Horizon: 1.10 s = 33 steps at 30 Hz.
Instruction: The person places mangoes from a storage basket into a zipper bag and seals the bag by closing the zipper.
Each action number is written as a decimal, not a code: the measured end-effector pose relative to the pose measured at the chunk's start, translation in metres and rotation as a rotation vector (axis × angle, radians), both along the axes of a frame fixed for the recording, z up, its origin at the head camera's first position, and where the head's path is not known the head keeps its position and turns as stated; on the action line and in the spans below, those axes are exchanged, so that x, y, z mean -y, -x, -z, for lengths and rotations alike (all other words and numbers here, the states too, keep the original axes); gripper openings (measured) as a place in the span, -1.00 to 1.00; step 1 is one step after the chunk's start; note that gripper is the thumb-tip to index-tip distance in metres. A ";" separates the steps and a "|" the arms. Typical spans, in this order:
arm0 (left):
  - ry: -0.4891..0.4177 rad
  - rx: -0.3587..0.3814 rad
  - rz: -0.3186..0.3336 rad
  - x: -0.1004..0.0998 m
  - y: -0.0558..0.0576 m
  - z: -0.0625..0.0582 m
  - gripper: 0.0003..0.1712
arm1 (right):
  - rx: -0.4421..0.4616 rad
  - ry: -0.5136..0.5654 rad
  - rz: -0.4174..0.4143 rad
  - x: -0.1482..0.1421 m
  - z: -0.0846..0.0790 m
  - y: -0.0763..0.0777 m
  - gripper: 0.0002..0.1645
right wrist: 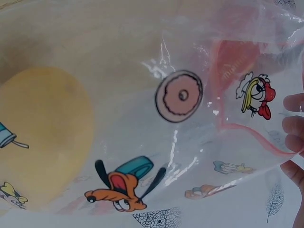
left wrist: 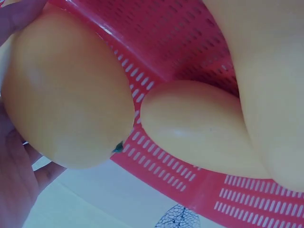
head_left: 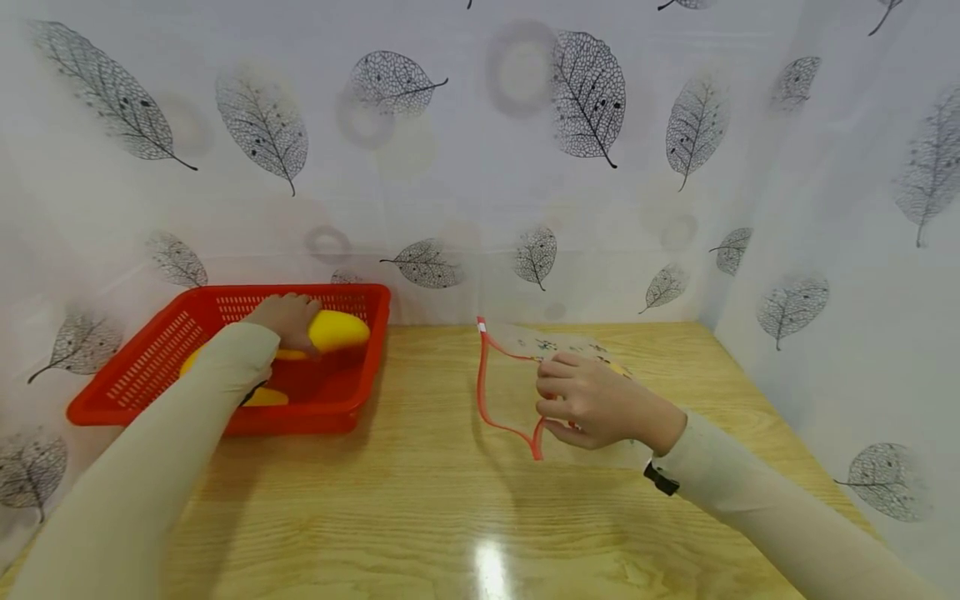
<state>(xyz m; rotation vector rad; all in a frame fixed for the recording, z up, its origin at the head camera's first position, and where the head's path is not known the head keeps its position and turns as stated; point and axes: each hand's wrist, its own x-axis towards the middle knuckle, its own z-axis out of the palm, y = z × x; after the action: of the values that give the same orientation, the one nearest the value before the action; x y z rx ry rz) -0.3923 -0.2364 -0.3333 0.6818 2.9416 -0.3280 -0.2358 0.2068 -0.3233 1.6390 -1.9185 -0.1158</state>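
Leaf-printed curtain (head_left: 465,192) in back, wooden counter (head_left: 420,500) below, red basket (head_left: 300,419) around the left hand (head_left: 288,323), clear bag (right wrist: 180,95) pinched at its mouth by the right hand (head_left: 588,400), yellow fruit (left wrist: 66,90) gripped in the left hand.

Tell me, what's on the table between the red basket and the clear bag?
Nothing, just bare table between the basket and the bag; the head view shows it.

We're at a screened-off work spot here: white, black-leaf-printed sheeting (head_left: 480,167) hangs behind a glossy, pale wood-grain table (head_left: 405,500).
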 end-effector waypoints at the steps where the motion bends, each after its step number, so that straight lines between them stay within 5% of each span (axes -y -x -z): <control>1: 0.006 -0.004 0.003 -0.001 -0.001 -0.002 0.01 | 0.001 0.001 0.000 0.000 0.000 0.000 -0.60; 17: -0.025 -0.043 0.022 -0.005 -0.011 -0.016 -0.06 | 0.006 0.003 0.003 -0.001 0.001 0.000 -0.60; 33: -0.045 -0.047 -0.028 0.006 -0.013 -0.028 -0.01 | -0.006 0.005 0.008 0.000 0.002 0.000 -0.60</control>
<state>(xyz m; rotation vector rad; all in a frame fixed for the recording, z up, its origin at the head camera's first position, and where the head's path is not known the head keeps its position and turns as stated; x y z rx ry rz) -0.3795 -0.2420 -0.3053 0.6464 3.0082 -0.2805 -0.2354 0.2071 -0.3257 1.6261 -1.9195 -0.1183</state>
